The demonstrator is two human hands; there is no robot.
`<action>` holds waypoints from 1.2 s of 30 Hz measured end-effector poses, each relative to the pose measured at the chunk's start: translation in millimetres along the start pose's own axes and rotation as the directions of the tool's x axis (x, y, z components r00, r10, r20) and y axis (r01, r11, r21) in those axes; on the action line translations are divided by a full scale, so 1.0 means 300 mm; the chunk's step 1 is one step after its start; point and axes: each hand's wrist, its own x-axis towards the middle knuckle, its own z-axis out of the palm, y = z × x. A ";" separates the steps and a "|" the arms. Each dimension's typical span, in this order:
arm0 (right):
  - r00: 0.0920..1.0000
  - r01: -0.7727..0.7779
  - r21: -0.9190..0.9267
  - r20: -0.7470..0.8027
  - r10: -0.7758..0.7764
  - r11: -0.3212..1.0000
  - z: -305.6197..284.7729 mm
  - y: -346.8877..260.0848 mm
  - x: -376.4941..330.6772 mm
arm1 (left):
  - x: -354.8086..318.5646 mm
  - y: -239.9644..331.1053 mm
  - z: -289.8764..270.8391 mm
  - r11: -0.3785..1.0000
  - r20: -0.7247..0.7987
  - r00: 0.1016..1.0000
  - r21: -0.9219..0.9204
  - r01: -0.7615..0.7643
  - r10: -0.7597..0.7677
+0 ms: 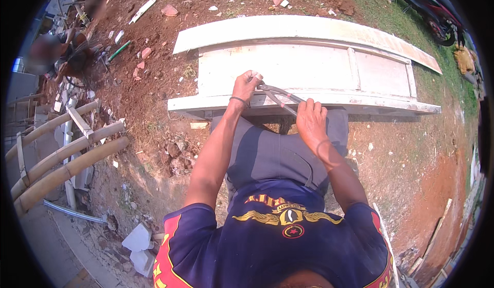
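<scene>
A white-painted wooden formwork panel lies flat on the red earth in front of me, with raised side boards. My left hand rests on its near edge board, fingers curled by the jaws of a pair of metal pincers. My right hand is shut on the pincers' handles, just below the board's near edge. The jaws sit on top of the near board; what they bite on is too small to tell. My grey trousers and dark blue shirt fill the lower middle of the view.
Several bamboo poles lie bundled at the left. Broken white slabs and rubble lie near my left side. Another person crouches at the far left. A motorcycle stands at the top right on grass. Timber strips lie at the right.
</scene>
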 end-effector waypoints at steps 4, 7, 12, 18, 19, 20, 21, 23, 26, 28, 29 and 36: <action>0.987 -0.150 0.040 0.060 0.147 0.988 0.033 0.027 0.008 | 0.017 -0.002 -0.006 0.981 -0.417 0.905 0.122 0.153 -0.089; 0.993 -0.104 0.217 -0.025 0.112 0.971 0.063 0.079 0.073 | 0.012 -0.005 0.036 0.845 -0.320 0.943 0.526 0.095 0.093; 1.000 -0.022 0.470 0.015 0.017 0.882 0.115 0.168 0.168 | 0.036 -0.014 -0.059 0.942 -0.545 0.826 0.331 0.057 0.141; 0.996 0.054 0.408 0.038 -0.076 0.912 0.145 0.173 0.126 | 0.126 0.273 -0.709 0.653 -0.617 0.693 -0.705 -0.277 -0.373; 0.995 0.054 0.404 0.054 -0.083 0.913 0.144 0.170 0.117 | 0.124 0.338 -0.793 0.634 -0.677 0.679 -0.663 -0.397 -0.283; 0.995 0.058 0.382 0.049 -0.083 0.922 0.143 0.167 0.107 | 0.117 0.387 -0.841 0.646 -0.714 0.650 -0.630 -0.432 -0.262; 0.996 0.065 0.361 0.040 -0.086 0.930 0.141 0.165 0.102 | 0.111 0.429 -0.859 0.663 -0.761 0.611 -0.575 -0.480 -0.218; 0.996 0.072 0.372 0.016 -0.084 0.925 0.132 0.162 0.092 | 0.042 0.403 -0.764 0.811 -0.732 0.661 -0.482 -0.331 -0.166; 0.994 0.108 0.370 -0.008 -0.113 0.923 0.119 0.157 0.089 | -0.142 0.194 -0.472 0.949 -0.701 0.666 -0.312 0.036 -0.256; 0.993 0.119 0.384 -0.023 -0.120 0.916 0.112 0.153 0.088 | -0.268 0.012 -0.257 0.925 -0.679 0.630 -0.315 0.213 -0.377; 0.990 0.126 0.366 0.006 -0.138 0.922 0.109 0.150 0.085 | -0.301 -0.053 -0.190 0.916 -0.711 0.584 -0.241 0.319 -0.391; 0.993 0.099 0.273 0.042 -0.114 0.957 0.114 0.128 0.060 | -0.349 -0.149 -0.061 0.770 -0.544 0.573 -0.574 0.279 -0.613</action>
